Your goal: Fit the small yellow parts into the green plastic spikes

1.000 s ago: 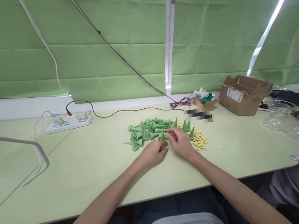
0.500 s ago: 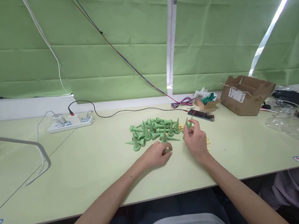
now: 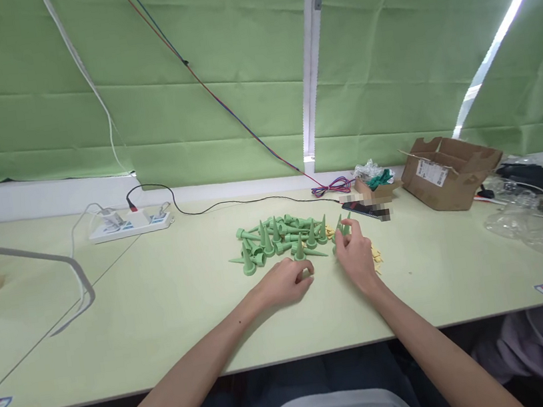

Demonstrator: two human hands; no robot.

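Observation:
Hollow green plastic spikes (image 3: 276, 234), several standing point up and others lying on their sides, are heaped on the pale table. My left hand (image 3: 288, 282) rests on the table at the front of the heap, fingers curled inward just below one upright spike (image 3: 300, 250). Whatever its fingertips hold, if anything, is hidden. At the right end of the heap, my right hand (image 3: 356, 255) has its thumb and fingers bent together beside green spikes (image 3: 338, 224); I cannot make out what lies between them. Small yellow pieces (image 3: 376, 256) are scattered beside and behind the right hand.
Behind the right hand lie a phone (image 3: 366, 209) on a black cable and a bundle of purple wire (image 3: 332, 186). A cardboard box (image 3: 443, 183) and clear plastic packaging (image 3: 532, 227) are on the right. A power strip (image 3: 131, 228) sits at the back left.
My right hand has shifted very slightly, its fingers a little lower and uncovering more yellow pieces. My left hand keeps its place, and the view has moved a touch.

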